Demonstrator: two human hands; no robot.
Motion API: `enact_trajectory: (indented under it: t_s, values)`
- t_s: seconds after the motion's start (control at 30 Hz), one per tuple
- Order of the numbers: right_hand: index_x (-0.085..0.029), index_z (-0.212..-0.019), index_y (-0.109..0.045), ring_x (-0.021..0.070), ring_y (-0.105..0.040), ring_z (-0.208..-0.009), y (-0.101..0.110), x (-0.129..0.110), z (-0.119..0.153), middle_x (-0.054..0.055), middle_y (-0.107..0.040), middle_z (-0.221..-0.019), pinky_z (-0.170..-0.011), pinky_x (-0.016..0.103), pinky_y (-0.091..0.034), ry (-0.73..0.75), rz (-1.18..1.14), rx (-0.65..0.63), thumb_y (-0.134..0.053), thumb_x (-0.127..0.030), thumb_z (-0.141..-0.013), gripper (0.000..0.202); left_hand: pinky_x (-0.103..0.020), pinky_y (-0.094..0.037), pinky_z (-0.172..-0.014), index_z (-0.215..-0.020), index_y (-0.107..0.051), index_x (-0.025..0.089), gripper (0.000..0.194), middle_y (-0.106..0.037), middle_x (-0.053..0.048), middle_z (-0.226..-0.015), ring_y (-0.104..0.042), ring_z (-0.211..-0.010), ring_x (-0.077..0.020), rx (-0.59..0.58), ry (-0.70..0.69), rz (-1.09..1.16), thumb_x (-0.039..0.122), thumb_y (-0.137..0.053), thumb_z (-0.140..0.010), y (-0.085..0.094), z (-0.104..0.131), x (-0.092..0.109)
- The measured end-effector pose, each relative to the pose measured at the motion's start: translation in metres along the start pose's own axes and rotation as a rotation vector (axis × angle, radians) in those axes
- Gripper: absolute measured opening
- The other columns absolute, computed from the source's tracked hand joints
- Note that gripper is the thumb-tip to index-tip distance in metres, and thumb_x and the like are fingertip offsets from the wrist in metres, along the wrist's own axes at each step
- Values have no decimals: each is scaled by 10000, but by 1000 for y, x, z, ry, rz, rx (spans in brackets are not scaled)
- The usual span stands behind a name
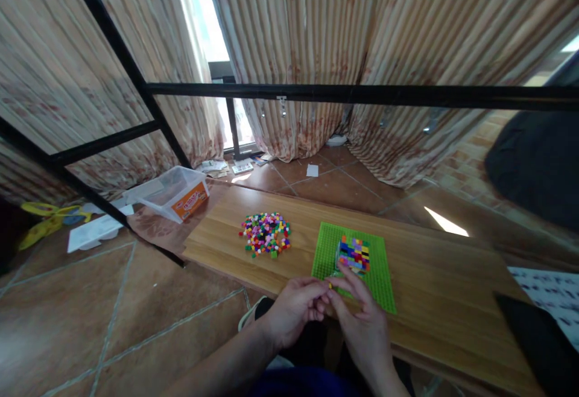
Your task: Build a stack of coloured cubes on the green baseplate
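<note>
My left hand (298, 306) and my right hand (359, 309) meet over the near edge of the wooden bench. A tiny yellow building brick (330, 286) shows between their fingertips, with my right thumb and index finger around it. The left fingers are curled, and whether they also grip the brick is hard to make out. Just beyond the right hand lies a green studded baseplate (382, 267). On it stands a block built of many-coloured bricks (355, 253), partly covered by my right fingers. A pile of loose coloured bricks (266, 234) lies to the left.
The wooden bench (434, 276) runs left to right. A clear plastic box (174, 192) with an orange label sits on the floor at left. A black object (534, 330) lies at the bench's right end. A black metal rail (316, 91) crosses before the curtains.
</note>
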State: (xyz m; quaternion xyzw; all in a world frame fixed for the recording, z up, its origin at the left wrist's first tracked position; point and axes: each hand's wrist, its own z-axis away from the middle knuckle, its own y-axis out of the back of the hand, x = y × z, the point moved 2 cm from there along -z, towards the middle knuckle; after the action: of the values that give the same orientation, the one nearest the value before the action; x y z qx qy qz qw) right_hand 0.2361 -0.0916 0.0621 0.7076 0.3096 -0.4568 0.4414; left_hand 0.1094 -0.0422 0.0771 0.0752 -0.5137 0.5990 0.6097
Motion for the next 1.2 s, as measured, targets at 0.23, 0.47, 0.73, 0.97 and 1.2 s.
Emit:
enact_trajectory:
  t_s: [0.23,0.47,0.73,0.97,1.2]
  values:
    - [-280,-948,-727,200,-649,-973,23,6,3,42,-711,-998,-871,375,-524,59,50,3,-614,-435,-866,209,-218,-326,-481,-683,-633,119,311,-485,36,-549,-397,-481,-64,-8,-34,-217,411,-739,-670,-15,-6,-1]
    - [-274,-907,-747,202,-657,-936,38,18,-2,55,-707,-986,-828,350,-539,53,9,54,-617,-444,-861,219,-232,-266,-464,-670,-615,155,258,-365,81,-492,-298,-437,-56,-15,-10,-299,396,-697,-709,-31,-19,-6]
    - [-227,-866,-748,201,-654,-888,64,40,-55,63,-712,-933,-791,343,-525,6,14,279,-634,-476,-825,277,-240,-218,-472,-776,-707,150,298,-353,78,-494,-276,-455,-66,128,-164,-441,443,-676,-733,-36,-46,27]
    - [-214,-862,-750,207,-654,-884,62,65,-93,63,-722,-928,-788,355,-518,9,50,236,-618,-487,-822,306,-233,-330,-577,-782,-737,139,274,-578,22,-619,-449,-591,-104,146,-441,-693,369,-590,-800,-22,-104,73]
    - [-235,-885,-753,197,-653,-876,59,56,-90,58,-717,-953,-824,365,-520,75,126,229,-583,-482,-861,302,-228,-359,-588,-728,-725,145,245,-613,14,-638,-502,-626,-119,45,-484,-876,311,-563,-806,-21,-146,75]
